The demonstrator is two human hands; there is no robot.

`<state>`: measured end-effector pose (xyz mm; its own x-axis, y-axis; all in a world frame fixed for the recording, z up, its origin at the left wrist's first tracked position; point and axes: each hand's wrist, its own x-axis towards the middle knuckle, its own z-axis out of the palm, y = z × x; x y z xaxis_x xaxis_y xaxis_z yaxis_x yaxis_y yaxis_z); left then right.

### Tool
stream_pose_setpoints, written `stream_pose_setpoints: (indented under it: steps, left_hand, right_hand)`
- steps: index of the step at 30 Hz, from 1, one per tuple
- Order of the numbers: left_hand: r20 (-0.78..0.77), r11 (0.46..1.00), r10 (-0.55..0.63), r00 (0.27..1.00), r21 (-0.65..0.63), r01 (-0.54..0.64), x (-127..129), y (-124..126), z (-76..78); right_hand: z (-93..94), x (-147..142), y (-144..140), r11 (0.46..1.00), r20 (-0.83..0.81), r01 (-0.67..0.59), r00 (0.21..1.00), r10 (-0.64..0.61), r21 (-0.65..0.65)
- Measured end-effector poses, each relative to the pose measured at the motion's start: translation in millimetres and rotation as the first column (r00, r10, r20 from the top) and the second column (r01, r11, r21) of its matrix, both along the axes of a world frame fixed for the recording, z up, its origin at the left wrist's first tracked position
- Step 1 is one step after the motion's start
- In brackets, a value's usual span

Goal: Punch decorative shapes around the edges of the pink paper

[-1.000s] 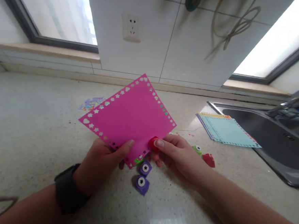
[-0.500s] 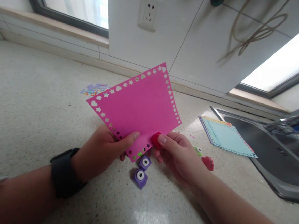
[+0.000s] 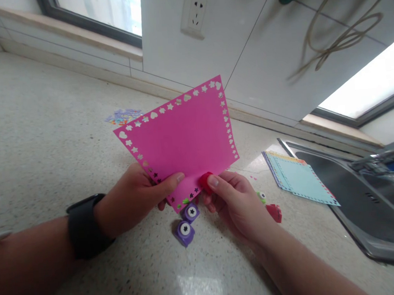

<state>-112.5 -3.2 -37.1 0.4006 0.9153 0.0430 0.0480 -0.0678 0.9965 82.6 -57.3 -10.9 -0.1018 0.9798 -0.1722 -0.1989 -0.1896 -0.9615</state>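
A pink sheet of paper (image 3: 186, 139), its border punched with hearts, stars and flower shapes, is held tilted above the counter. My left hand (image 3: 149, 187) grips its lower left part, thumb on top and fingers beneath. At the lower edge, my right hand (image 3: 232, 194) is closed on a red craft punch (image 3: 205, 181), which sits over the paper's edge; my thumb rests on the punch. Below the sheet stand two purple craft punches, one with a star mark (image 3: 191, 212) and one with a flower-like mark (image 3: 185, 231).
Right of my right hand lie a green punch (image 3: 261, 197) and a red punch (image 3: 274, 213). Punched sheets (image 3: 300, 180) overlap the rim of a steel sink (image 3: 342, 191). A pile of paper cutouts (image 3: 123, 115) lies behind the sheet. A wall socket (image 3: 196, 13) is at the back.
The far right corner of the pink sheet has risen slightly, and its lower corner has shifted a little to the right. Both hands keep their holds.
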Motion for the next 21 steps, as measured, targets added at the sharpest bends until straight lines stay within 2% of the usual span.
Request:
stream_pose_setpoints:
  steps: [5,21]
  left_hand:
    - [-0.026,0.998,-0.06,0.998,-0.034,0.06,-4.0,-1.7,2.4]
    - [-0.006,0.996,-0.084,0.996,-0.038,0.084,-4.5,-3.7,5.8]
  right_hand:
    - [-0.3,0.3,-0.3,1.0,-0.007,-0.003,1.0,0.003,0.029]
    - [1.3,-0.4,-2.4,0.997,0.023,0.027,0.999,-0.029,0.071]
